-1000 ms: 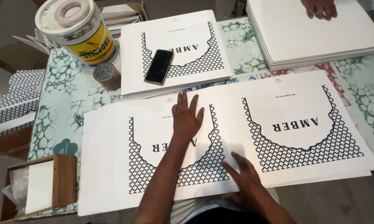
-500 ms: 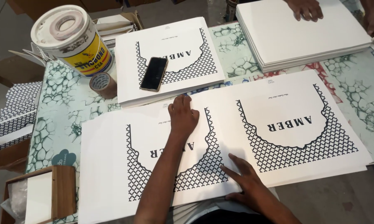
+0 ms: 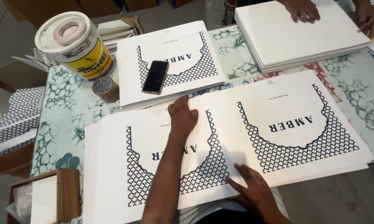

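Both hands, left hand and right hand, are pressed flat and open on the big printed sheet at the table's near edge (more sheets are stacked beyond).

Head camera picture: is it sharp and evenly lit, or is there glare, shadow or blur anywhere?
Head view: mostly sharp, with soft, even light; the lattice print on the white sheets reads crisply. Only faint shadows lie under the left hand and right hand. The dark phone screen shows a dull sheen, no hard glare. The tub leans outward near the corner, hinting at wide-lens distortion.
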